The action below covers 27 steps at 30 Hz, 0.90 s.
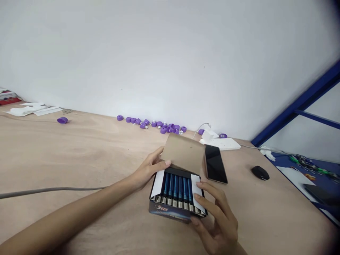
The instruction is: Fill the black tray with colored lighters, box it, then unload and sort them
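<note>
A small dark cardboard box (170, 213) is held just over the tabletop, its lid (183, 152) folded up and back to show plain brown card. Inside lies a row of blue, pen-like sticks (177, 187) with pale, shiny ends toward me. White side flaps (158, 182) stand at both ends of the row. My left hand (150, 168) is closed on the far left corner, thumb over the lid's fold and fingers behind the lid. My right hand (219, 212) grips the right end, fingertips on the white flap and thumb at the front face.
A phone (215, 163) lies right of the box, below a white power strip (225, 143) with a plugged-in charger. Several purple caps (159, 124) line the wall. A black mouse (260, 173) sits farther right. A grey cable (53, 191) crosses the left side; white papers (34, 109) lie behind.
</note>
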Each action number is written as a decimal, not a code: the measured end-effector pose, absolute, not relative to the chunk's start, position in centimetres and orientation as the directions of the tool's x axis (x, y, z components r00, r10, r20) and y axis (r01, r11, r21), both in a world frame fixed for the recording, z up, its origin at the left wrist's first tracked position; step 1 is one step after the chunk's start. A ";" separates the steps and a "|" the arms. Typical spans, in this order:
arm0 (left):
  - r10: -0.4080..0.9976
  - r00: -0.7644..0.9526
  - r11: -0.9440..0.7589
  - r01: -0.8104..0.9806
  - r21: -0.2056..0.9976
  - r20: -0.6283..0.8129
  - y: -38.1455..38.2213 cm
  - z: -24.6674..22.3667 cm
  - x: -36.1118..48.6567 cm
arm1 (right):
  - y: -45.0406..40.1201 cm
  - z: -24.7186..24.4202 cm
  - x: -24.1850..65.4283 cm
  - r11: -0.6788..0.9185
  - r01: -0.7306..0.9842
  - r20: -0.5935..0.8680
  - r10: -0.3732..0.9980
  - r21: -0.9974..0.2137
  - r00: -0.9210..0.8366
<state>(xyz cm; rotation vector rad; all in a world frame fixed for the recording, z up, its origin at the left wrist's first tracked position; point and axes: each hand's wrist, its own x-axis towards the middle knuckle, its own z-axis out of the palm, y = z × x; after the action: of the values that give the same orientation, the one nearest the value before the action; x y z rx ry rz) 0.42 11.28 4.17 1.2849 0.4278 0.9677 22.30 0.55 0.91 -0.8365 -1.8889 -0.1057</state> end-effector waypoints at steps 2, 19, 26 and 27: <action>0.747 0.551 -0.192 -0.355 0.915 0.371 11.4 5.0 0.2 | 0.6 0.8 22.4 0.739 0.627 0.843 0.483 -0.248 -0.236; 0.358 0.839 -0.783 0.032 0.621 0.409 10.1 7.9 -3.1 | 0.2 0.7 21.9 0.786 0.477 0.877 0.477 -0.394 -0.062; 0.231 0.899 -0.918 0.075 0.388 0.373 9.9 9.0 -3.1 | 0.2 0.9 20.9 0.752 0.412 0.837 0.545 -0.514 0.049; 0.225 0.909 -0.927 0.089 0.365 0.351 9.7 9.2 -3.1 | 0.2 1.1 20.9 0.754 0.426 0.840 0.542 -0.500 0.024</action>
<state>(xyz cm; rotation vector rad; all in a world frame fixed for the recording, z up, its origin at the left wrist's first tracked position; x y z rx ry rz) -3.14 9.75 9.22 2.7269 0.2314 0.5588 20.90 0.19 1.10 -0.7968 -1.5988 0.1068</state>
